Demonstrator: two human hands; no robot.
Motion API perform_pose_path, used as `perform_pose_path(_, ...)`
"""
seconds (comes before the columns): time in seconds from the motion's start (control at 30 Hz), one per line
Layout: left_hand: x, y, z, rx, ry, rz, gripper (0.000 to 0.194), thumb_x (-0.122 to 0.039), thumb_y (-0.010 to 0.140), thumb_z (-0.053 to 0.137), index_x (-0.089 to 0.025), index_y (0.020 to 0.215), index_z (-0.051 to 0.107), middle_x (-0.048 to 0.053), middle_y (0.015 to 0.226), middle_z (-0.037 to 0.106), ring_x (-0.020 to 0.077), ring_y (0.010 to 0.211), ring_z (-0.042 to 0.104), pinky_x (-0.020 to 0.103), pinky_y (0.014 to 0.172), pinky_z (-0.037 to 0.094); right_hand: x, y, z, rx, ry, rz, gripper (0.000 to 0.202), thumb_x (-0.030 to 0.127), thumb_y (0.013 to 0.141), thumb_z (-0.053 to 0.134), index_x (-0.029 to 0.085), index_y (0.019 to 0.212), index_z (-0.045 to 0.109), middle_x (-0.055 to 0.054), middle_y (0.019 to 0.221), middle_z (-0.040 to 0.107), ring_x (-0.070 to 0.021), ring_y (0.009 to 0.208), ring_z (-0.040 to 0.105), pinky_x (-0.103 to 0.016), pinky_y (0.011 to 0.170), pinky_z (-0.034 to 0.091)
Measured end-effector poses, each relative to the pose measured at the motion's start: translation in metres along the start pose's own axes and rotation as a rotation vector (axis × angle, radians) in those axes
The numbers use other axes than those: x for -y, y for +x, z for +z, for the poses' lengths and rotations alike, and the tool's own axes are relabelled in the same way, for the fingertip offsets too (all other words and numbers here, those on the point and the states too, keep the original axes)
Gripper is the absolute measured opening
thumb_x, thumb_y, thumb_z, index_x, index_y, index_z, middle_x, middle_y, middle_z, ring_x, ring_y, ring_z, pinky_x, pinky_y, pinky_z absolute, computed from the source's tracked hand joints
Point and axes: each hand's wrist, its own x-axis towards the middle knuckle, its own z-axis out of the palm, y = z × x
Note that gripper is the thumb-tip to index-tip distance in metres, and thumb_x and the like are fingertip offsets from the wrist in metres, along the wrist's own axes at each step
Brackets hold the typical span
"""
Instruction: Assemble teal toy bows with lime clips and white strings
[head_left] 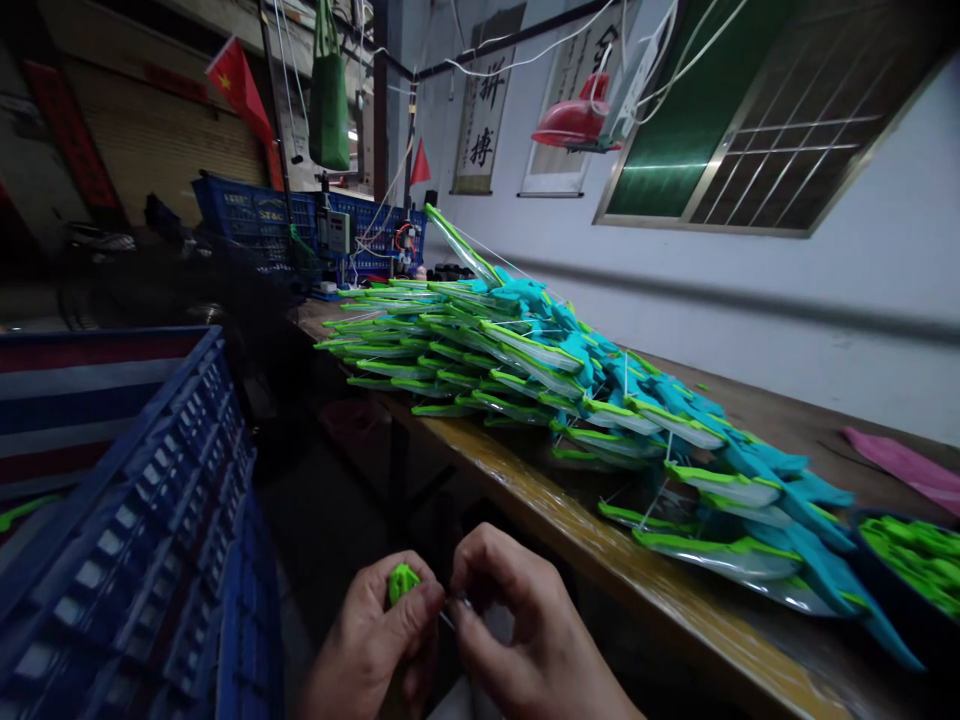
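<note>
My left hand (386, 632) is closed around a small bright green plastic piece (403, 581), whose rounded end shows above the thumb. Close beside it, my right hand (517, 620) has thumb and forefinger pinched together. Something small and shiny shows at those fingertips, too small to name. Both hands are low in the view, in front of the table edge. Beyond them lies a large stack of toy bows (525, 345) with green-edged limbs, turquoise middles and white strings.
A wooden table (480, 455) carries the stack. At left stands a blue plastic crate (172, 480). A dark tub of green pieces (911, 555) is at right, near a pink sheet (907, 465). Overhead hangs a red lamp (574, 118); blue baskets (251, 220) stand behind.
</note>
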Motion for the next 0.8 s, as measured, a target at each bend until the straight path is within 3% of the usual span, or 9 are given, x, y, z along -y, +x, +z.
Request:
perform_pose_path(0.17, 0.0, 0.001, 0.002, -0.059, 0.024, -0.019, 0.054, -0.066, 0.077, 0.077, -0.019, 0.07, 0.05, -0.006, 0.049, 0.041, 0.0058, 0.043, 0.033, 0.018, 0.043, 0.024, -0.002, -0.003, 0.001, -0.02, -0.035, -0.02, 0.012, 0.014, 0.075, 0.048, 0.022, 0.076, 0.04, 0.005, 0.071, 0.044, -0.0106, 0.063, 0.044, -0.022, 0.058, 0.036)
perform_pose_path(0.4, 0.006, 0.005, -0.004, -0.056, 0.049, -0.007, 0.054, -0.066, 0.079, 0.075, -0.02, 0.068, 0.048, -0.007, 0.045, 0.04, 0.0063, 0.037, 0.033, 0.018, 0.038, 0.03, -0.004, -0.015, -0.019, 0.039, -0.111, 0.054, 0.014, 0.015, 0.067, 0.047, 0.023, 0.077, 0.041, 0.004, 0.069, 0.046, -0.0123, 0.064, 0.044, -0.024, 0.059, 0.033)
perform_pose_path(0.6, 0.012, 0.007, -0.005, -0.046, 0.098, -0.009, 0.055, -0.067, 0.08, 0.073, -0.02, 0.066, 0.046, -0.007, 0.044, 0.041, 0.0065, 0.035, 0.033, 0.019, 0.036, 0.032, 0.001, -0.029, -0.038, 0.075, 0.08, 0.194, 0.007, 0.02, 0.067, 0.044, 0.022, 0.073, 0.041, 0.003, 0.07, 0.043, -0.0133, 0.067, 0.041, -0.025, 0.06, 0.032)
perform_pose_path(0.7, 0.012, 0.006, 0.001, -0.023, 0.096, -0.002, 0.055, -0.067, 0.08, 0.072, -0.02, 0.067, 0.046, -0.007, 0.044, 0.041, 0.0068, 0.036, 0.033, 0.019, 0.036, 0.033, 0.004, -0.031, -0.042, 0.04, 0.18, 0.234, 0.004, 0.023, 0.069, 0.043, 0.021, 0.073, 0.042, 0.003, 0.068, 0.04, -0.0128, 0.065, 0.038, -0.024, 0.058, 0.032)
perform_pose_path(0.8, 0.01, 0.004, 0.003, -0.026, 0.096, 0.002, 0.056, -0.067, 0.079, 0.073, -0.02, 0.066, 0.045, -0.007, 0.043, 0.041, 0.0064, 0.035, 0.034, 0.018, 0.036, 0.032, -0.003, -0.037, -0.054, -0.085, 0.146, 0.279, 0.006, 0.025, 0.07, 0.043, 0.021, 0.075, 0.046, 0.003, 0.068, 0.04, -0.0133, 0.064, 0.038, -0.024, 0.055, 0.032)
